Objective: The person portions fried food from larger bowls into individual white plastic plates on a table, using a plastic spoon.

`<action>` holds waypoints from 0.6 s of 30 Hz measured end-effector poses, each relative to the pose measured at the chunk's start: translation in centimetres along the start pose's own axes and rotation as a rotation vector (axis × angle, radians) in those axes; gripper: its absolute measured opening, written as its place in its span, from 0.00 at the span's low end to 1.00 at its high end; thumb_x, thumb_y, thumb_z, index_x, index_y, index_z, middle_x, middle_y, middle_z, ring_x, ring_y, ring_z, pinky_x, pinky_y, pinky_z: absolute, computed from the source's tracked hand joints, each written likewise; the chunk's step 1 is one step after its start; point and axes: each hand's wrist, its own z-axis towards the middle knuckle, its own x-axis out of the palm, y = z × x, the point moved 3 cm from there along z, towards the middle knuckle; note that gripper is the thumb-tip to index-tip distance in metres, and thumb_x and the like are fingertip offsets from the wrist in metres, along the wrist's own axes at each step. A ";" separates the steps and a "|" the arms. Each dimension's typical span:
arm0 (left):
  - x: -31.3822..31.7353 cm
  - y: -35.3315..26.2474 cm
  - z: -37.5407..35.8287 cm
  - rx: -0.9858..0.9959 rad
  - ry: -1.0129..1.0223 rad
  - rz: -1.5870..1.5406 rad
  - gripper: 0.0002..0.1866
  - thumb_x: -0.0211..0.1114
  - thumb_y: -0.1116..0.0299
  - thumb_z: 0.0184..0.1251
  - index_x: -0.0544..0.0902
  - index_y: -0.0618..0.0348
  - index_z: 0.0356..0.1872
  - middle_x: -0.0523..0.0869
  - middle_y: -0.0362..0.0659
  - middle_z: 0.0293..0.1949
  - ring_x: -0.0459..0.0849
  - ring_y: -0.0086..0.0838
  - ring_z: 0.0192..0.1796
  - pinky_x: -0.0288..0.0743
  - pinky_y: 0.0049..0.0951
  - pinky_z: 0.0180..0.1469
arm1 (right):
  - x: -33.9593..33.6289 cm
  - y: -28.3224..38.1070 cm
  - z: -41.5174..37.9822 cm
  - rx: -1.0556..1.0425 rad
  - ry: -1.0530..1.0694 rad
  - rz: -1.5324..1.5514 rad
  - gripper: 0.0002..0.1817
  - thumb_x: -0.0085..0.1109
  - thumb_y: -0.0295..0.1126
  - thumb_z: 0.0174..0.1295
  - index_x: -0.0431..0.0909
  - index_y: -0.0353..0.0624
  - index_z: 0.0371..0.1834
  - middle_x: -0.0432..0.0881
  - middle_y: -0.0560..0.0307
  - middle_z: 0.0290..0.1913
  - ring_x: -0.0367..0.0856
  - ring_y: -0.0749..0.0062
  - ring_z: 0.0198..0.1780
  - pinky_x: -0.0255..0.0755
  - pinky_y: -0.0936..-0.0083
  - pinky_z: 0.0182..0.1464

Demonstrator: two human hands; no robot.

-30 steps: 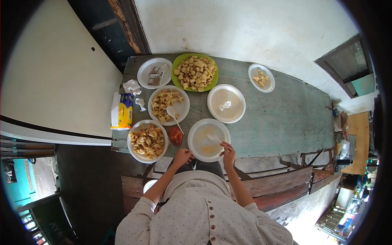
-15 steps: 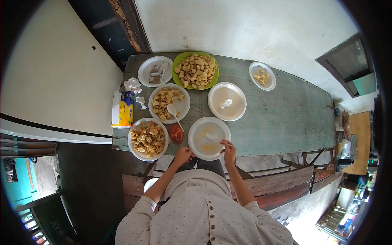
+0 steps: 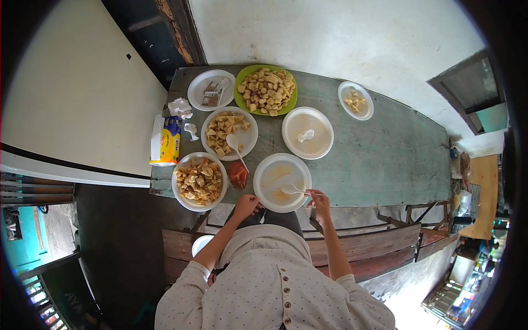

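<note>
In front of me a white plate (image 3: pixel 268 166) with a few yellowish smears lies at the table's near edge. My left hand (image 3: pixel 247 207) is at its lower left rim, fingers curled and fingertips against the edge. At the right rim my right hand (image 3: pixel 320 203) pinches the handle of a white plastic spoon (image 3: pixel 290 189), whose bowl is over the plate. Left of the plate lies a small bag of red sauce (image 3: pixel 237 175). Beyond that bag, a second spoon (image 3: pixel 233 143) rests on a plate of folded, pale dough pieces (image 3: pixel 223 125).
Golden fried pieces (image 3: pixel 266 91) fill a green plate (image 3: pixel 238 104). More folded pieces (image 3: pixel 199 181) heap a plate at left, near a tissue pack (image 3: pixel 170 141). A crumpled tissue (image 3: pixel 306 135) lies on another white plate (image 3: pixel 324 146). A bench (image 3: pixel 363 243) runs below the table.
A white spoon now shows in my right hand over the front plate. That hand has shifted slightly right; my left hand stays at the rim. The view has tilted a little.
</note>
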 end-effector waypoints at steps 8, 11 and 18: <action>0.2 -0.4 -0.4 -0.017 0.003 0.030 0.16 0.51 0.62 0.64 0.79 0.66 0.35 0.84 0.44 0.30 0.81 0.24 0.26 0.75 0.22 0.25 | 1.4 -2.9 -0.7 0.024 0.003 -0.004 0.14 0.49 0.35 0.63 0.77 0.36 0.41 0.82 0.56 0.34 0.72 0.84 0.19 0.65 0.88 0.20; 0.2 0.0 -0.2 -0.006 -0.015 0.017 0.16 0.51 0.62 0.64 0.79 0.66 0.35 0.84 0.44 0.30 0.81 0.24 0.26 0.75 0.22 0.25 | -2.1 -1.8 -0.2 -0.038 -0.190 -0.179 0.14 0.49 0.35 0.63 0.78 0.35 0.40 0.82 0.56 0.34 0.71 0.84 0.17 0.65 0.87 0.19; 0.6 0.2 -0.2 0.078 -0.068 -0.030 0.14 0.54 0.64 0.62 0.80 0.66 0.32 0.84 0.43 0.25 0.80 0.22 0.20 0.74 0.20 0.20 | -1.3 0.7 -0.3 -0.035 -0.081 -0.116 0.14 0.50 0.36 0.63 0.78 0.35 0.40 0.82 0.56 0.33 0.70 0.84 0.18 0.65 0.87 0.20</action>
